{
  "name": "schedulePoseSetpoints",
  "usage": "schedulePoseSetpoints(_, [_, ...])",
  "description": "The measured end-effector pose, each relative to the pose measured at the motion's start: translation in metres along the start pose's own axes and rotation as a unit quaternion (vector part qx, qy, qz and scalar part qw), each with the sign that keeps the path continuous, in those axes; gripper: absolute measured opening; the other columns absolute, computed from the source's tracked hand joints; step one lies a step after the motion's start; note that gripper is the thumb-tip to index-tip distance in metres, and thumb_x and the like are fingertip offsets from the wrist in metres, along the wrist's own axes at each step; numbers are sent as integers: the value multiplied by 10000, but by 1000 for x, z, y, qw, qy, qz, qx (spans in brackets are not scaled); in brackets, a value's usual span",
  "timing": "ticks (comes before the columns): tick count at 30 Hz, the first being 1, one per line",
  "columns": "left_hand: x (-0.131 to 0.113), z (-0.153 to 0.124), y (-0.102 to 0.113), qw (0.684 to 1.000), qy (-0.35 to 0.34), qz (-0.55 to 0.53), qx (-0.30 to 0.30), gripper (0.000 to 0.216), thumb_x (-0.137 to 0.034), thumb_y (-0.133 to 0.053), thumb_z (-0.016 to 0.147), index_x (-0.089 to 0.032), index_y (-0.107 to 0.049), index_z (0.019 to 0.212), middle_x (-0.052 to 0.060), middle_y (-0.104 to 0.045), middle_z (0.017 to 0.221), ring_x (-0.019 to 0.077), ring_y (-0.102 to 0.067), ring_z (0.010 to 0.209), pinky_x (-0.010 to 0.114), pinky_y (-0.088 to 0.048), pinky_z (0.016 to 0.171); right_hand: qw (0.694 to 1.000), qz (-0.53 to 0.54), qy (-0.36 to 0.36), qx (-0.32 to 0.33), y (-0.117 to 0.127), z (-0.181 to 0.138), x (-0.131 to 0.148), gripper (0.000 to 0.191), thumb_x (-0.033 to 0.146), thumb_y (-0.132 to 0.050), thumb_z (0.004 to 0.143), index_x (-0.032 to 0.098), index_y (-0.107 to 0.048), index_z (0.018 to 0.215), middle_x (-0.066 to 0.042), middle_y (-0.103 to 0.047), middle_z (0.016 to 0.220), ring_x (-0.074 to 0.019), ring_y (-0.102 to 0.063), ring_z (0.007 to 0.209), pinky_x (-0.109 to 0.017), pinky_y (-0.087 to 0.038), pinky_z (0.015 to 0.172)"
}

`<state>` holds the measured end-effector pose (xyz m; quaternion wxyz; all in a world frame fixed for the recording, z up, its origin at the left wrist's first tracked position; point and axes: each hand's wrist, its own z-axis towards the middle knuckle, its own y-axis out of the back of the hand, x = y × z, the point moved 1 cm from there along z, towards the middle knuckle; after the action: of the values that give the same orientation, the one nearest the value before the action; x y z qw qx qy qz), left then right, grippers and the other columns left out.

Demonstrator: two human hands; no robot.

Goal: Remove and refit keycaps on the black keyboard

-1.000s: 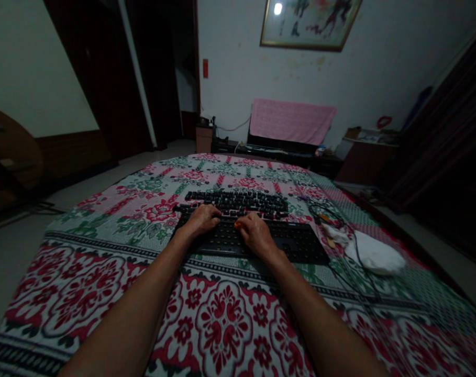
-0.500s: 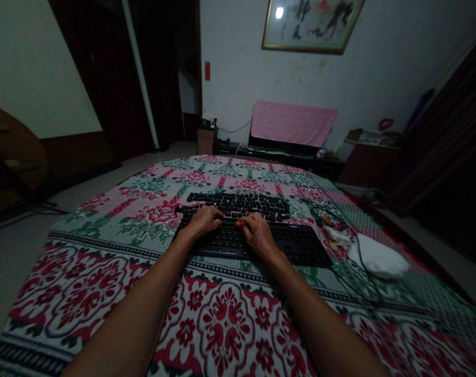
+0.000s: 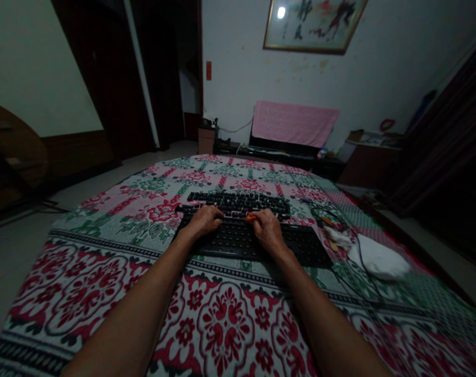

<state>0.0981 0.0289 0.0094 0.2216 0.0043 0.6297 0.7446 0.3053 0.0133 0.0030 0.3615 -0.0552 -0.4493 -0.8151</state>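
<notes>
Black and flat, the near keyboard (image 3: 257, 242) lies across the middle of a flower-patterned bedspread (image 3: 104, 262), its long side running left to right in front of the person. Directly behind it, touching or almost touching its far edge, sits a second black keyboard (image 3: 240, 201), whose near rows show reddish gaps between the keys. The left hand (image 3: 203, 220) rests palm down on the far left corner of the near keyboard, fingers curled loosely over the edge where the two keyboards meet; it lies on the keys and grips nothing that can be made out. The right hand (image 3: 268, 231) sits on the middle of the near keyboard, knuckles up, with its fingertips pinched narrowly on a small orange tool (image 3: 250, 218) that points left toward the seam between the keyboards. The tool's tip lies just beside the left hand's fingertips, the two hands close but apart. Most of the near keyboard's right half lies bare to the right of the right hand. Further right on the bedspread, well apart from both hands, a dark cable (image 3: 351, 246) loops past a white cloth bundle (image 3: 379, 261). The light is dim, so single keys are hard to tell.
</notes>
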Motion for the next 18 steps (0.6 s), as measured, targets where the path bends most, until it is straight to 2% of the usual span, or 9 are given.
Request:
schedulePoseSetpoints(8, [2,1,-2,1000,2,9,5,319,-269,-486,721,-218,-646,992,31,-644,1002,178,-567,924,265,-414,844,993,-48,46,97,-12,-5,9,215,104,-441,777,160,-632,858,-61,-520,808,-144,-489,767,-238,-386,686])
schedulePoseSetpoints(15, [1,1,-1,1000,2,13,7,311,-269,-479,712,-241,-655,968,22,-649,977,182,-571,916,267,-427,818,999,-18,16,24,-6,1,3,215,107,-446,780,157,-635,868,-50,-527,781,-136,-495,750,-234,-394,713])
schedulePoseSetpoints(18, [0,1,1,1000,6,16,10,318,-274,-476,714,-242,-652,977,25,-647,981,183,-570,916,269,-425,822,998,-39,16,41,-11,6,4,207,131,-457,792,162,-640,884,-53,-518,785,-135,-489,745,-228,-390,700])
